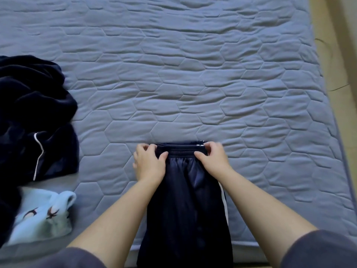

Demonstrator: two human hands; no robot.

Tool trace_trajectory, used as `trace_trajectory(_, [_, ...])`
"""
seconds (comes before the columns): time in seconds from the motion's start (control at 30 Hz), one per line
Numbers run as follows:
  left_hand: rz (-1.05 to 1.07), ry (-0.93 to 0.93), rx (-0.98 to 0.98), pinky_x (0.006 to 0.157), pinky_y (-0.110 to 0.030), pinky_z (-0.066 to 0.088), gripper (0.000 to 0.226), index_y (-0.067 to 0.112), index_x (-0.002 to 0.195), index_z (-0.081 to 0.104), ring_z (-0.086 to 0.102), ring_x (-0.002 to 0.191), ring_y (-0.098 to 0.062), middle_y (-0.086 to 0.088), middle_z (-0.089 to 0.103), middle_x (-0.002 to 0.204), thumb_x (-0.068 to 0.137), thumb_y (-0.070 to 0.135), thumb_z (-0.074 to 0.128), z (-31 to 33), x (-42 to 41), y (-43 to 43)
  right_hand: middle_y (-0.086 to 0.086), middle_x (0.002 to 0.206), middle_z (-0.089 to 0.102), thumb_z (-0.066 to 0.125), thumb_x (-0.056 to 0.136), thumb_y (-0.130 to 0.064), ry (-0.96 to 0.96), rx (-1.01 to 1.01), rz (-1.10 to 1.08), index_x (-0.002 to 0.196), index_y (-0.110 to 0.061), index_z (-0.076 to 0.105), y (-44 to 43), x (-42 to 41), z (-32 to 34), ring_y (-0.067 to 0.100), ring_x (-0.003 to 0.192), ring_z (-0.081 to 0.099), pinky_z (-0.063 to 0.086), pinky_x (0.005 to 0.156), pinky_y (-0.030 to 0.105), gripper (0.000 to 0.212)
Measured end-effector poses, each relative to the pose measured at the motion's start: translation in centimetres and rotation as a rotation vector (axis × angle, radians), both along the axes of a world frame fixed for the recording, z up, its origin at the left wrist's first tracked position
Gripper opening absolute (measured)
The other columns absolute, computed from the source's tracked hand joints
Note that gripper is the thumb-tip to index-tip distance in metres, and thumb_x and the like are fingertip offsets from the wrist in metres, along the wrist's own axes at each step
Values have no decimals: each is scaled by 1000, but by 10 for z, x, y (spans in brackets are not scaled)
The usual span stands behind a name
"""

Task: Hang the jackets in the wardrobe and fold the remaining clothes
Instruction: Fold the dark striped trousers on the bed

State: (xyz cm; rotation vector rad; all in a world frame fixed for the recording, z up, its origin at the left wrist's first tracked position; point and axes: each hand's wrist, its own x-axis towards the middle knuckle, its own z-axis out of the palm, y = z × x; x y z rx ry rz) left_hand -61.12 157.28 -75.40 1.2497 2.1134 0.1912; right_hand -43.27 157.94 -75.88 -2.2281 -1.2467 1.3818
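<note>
Navy sports trousers (185, 200) with a white side stripe (224, 202) are lying lengthwise at the near edge of the blue quilted mattress (193, 74). Their elastic waistband (181, 150) is at the far end and the legs are running past the near edge. The left hand (149, 163) is pinching the waistband's left corner, fingers (144, 147) curled over the top and thumb lying on the fabric. The right hand (212, 159) is grasping the right corner the same way. At the left, a heap of dark navy garments (34, 105) with white piping is sitting on the mattress. A pale blue fleece piece (44, 219) with small printed figures is lying on its near side.
</note>
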Motion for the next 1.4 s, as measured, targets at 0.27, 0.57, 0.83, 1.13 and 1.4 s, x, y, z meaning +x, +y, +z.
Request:
trace_trajectory(0.27, [64,-475,-140,80,-33,51,12,18,84,63,62,81,-17,1,67,86,83,23,73,9,-21,17,0,90,64,69,86,-18,350,-63,-54,97,-20,53,3,13,16,4,67,58,45,56,15,20])
trace_trajectory(0.57, [-158,-607,9,77,-42,53,17,18,77,65,64,72,-15,-4,71,78,75,10,80,138,-23,-29,10,87,65,75,77,-5,409,63,62,100,-28,47,-45,48,137,14,74,60,50,68,25,43])
trace_trajectory(0.83, [-520,-383,106,62,-24,41,27,24,77,48,54,68,-12,6,57,72,79,19,75,290,-5,-150,2,83,64,76,75,-5,288,48,395,95,-16,59,-161,71,296,12,76,59,45,68,22,28])
trace_trajectory(1.13, [-750,-167,23,64,-22,45,20,29,88,61,61,77,-11,11,63,78,76,18,72,468,8,-245,-3,72,58,79,73,-14,217,221,505,90,-24,58,-266,84,462,9,63,50,39,61,23,29])
trace_trajectory(1.4, [-617,-461,-248,91,-28,49,30,14,112,63,66,96,-13,0,70,103,83,16,70,504,11,-237,-2,78,60,75,80,-16,393,59,472,104,-29,59,-250,103,497,6,67,59,50,63,22,32])
